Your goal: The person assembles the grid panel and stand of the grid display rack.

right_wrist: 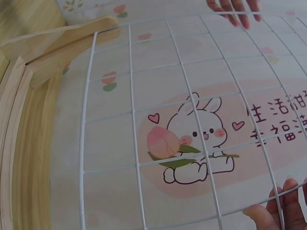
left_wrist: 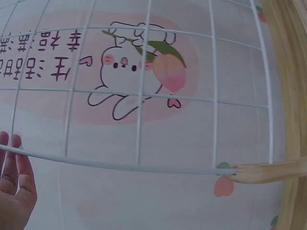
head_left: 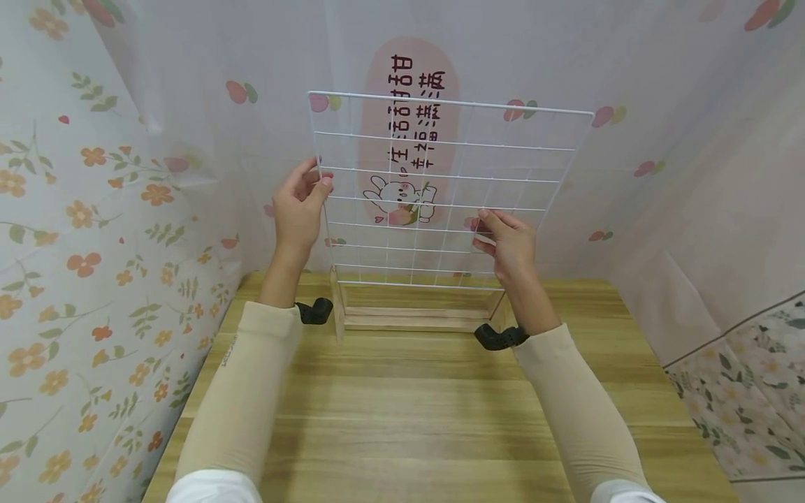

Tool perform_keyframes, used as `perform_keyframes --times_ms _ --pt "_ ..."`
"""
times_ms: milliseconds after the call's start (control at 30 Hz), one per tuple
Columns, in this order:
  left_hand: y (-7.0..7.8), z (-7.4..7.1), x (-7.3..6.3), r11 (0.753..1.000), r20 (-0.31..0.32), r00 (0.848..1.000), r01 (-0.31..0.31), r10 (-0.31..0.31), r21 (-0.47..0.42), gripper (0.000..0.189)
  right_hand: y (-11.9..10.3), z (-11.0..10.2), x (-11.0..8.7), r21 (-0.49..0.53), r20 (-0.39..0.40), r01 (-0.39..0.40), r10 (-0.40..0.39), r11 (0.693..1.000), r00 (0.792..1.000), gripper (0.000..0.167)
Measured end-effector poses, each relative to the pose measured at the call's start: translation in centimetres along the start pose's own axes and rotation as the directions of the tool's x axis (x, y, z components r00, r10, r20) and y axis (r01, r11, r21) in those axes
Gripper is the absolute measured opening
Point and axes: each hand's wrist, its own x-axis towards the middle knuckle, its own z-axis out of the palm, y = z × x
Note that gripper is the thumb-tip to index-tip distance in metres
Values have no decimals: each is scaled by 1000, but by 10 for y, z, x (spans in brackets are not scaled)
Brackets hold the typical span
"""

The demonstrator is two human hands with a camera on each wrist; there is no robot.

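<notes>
A white wire grid panel (head_left: 440, 102) stands upright on a light wooden stand (head_left: 415, 323), its lower end between the stand's two side pieces. My left hand (head_left: 298, 209) grips the panel's left edge, thumb in front and fingers around the wire. In the left wrist view, that hand (left_wrist: 17, 187) is at the lower left, on the edge wire. Lower down, my right hand (head_left: 512, 244) holds the panel near its right edge. The right wrist view shows the thumb and fingers of this hand (right_wrist: 288, 211) at the wires, and a stand side piece (right_wrist: 53, 40) along the panel's lower corner.
The stand rests at the back of a wood-grain table (head_left: 402, 412). Behind it hangs a pale curtain (head_left: 270, 42) with a printed rabbit and lettering. A floral curtain (head_left: 94, 265) borders the left side. Black wrist cameras (head_left: 497, 337) sit beside the stand.
</notes>
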Motion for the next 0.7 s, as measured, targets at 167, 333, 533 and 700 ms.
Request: perform_keyframes --times_ms 167,333,533,700 --pt "7 2 2 999 -20 999 -48 48 6 34 0 1 -1 -22 -13 5 -5 1000 1000 9" --pt "9 0 2 998 -41 998 -53 55 28 39 -1 2 -2 -64 -12 16 -17 998 1000 11" --pt "6 -1 6 999 -51 998 -29 30 27 41 2 0 -3 -85 0 18 -18 996 1000 14" --pt "7 0 7 1000 -67 998 -15 16 18 33 4 0 -4 -113 -9 19 -21 993 1000 15"
